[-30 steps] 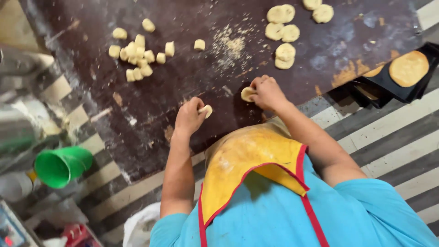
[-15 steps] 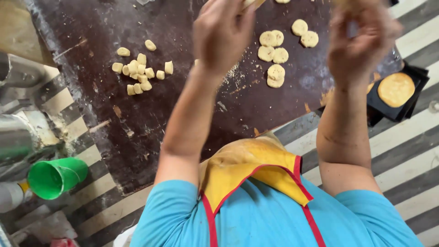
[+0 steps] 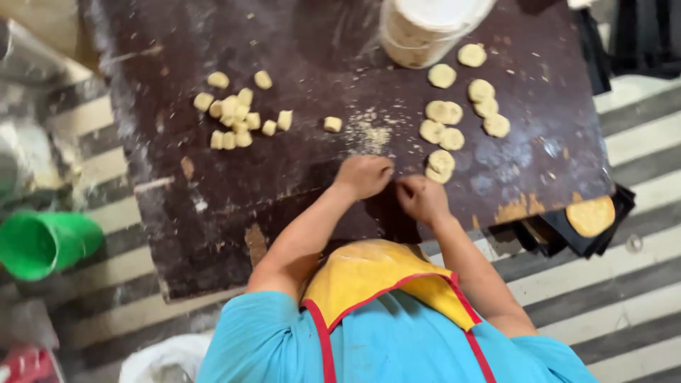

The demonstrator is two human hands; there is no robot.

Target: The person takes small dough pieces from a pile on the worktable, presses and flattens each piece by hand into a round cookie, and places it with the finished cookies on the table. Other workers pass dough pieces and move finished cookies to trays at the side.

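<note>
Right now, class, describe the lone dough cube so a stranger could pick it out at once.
Start at the dark wooden board. Left of centre lies a cluster of small dough cubes; right lie flattened dough discs. The lone dough cube sits apart between them, just left of a patch of scattered flour, touching no other piece.

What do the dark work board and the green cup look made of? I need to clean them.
Work board: likely coated plywood, dark brown film worn through to tan at edges, dusted with flour. Green cup: probably plastic, uniformly bright, smooth, slightly glossy.
</note>
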